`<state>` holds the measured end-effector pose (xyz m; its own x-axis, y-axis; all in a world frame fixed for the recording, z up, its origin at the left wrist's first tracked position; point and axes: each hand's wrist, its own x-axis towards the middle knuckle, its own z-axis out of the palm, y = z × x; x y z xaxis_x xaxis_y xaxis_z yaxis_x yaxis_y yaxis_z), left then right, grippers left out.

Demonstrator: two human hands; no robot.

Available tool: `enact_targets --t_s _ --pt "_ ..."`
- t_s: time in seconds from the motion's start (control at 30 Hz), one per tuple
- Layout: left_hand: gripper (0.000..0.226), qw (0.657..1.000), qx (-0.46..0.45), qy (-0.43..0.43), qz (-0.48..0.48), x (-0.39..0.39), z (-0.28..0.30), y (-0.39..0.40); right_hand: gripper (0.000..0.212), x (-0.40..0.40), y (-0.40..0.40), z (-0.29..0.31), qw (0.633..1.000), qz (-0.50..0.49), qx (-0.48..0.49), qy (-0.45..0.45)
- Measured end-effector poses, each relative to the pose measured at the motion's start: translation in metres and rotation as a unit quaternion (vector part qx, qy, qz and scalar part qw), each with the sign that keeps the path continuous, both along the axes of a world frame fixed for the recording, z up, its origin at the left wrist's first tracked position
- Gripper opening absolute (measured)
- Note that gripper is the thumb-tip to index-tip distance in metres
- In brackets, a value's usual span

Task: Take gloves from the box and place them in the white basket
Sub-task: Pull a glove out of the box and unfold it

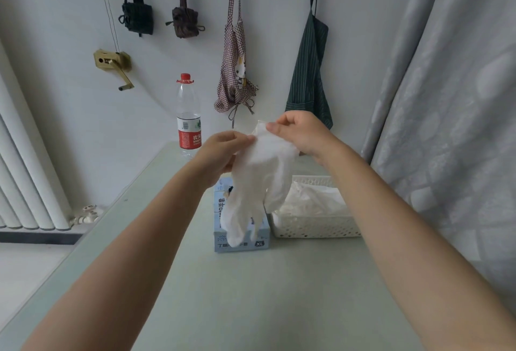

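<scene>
A white glove [259,180] hangs in the air above the table, fingers pointing down. My left hand [223,152] pinches its cuff on the left side. My right hand [301,133] pinches the cuff on the right side. Below the glove lies the light blue glove box [240,239], marked XL, partly hidden by the hanging glove. Right beside the box stands the white basket [315,228], with several pale gloves piled inside it.
A water bottle [188,116] with a red cap stands at the table's far edge. Aprons [237,71] and bags hang on the wall behind. A grey curtain [446,99] is at the right, a white radiator [25,169] at the left.
</scene>
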<state>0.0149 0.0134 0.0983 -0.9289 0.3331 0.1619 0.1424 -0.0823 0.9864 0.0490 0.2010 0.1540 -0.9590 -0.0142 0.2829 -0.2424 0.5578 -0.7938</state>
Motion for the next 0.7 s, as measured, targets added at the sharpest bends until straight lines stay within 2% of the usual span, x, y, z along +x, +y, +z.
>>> enact_targets --t_s 0.07,0.23,0.37,0.47,0.53,0.6,0.7 --pt "0.020 1.000 -0.015 -0.006 0.016 -0.003 -0.005 -0.001 0.027 0.000 0.001 0.000 1.000 0.008 0.012 -0.027" --pt "0.018 0.999 0.004 -0.019 -0.045 -0.007 -0.007 0.002 0.033 -0.006 -0.001 -0.004 0.993 0.046 0.067 -0.089" --pt "0.031 0.992 -0.074 -0.055 -0.081 -0.016 -0.022 -0.004 0.018 -0.015 -0.002 -0.008 0.997 0.006 0.042 -0.070" --pt "0.048 0.978 -0.143 -0.099 -0.116 -0.019 -0.033 -0.012 0.023 -0.023 0.002 -0.012 0.996 -0.045 0.035 -0.061" --pt "0.040 0.965 -0.176 -0.119 -0.153 -0.026 -0.046 -0.016 0.030 -0.036 0.000 -0.020 0.994 -0.059 -0.005 -0.092" --pt "0.026 0.962 -0.183 -0.138 -0.149 -0.031 -0.055 -0.019 0.027 -0.046 -0.003 -0.028 0.990 -0.072 -0.031 -0.120" --pt "0.019 0.976 -0.106 -0.166 -0.087 -0.040 -0.057 -0.025 0.015 -0.056 -0.002 -0.036 0.986 -0.085 -0.042 -0.135"
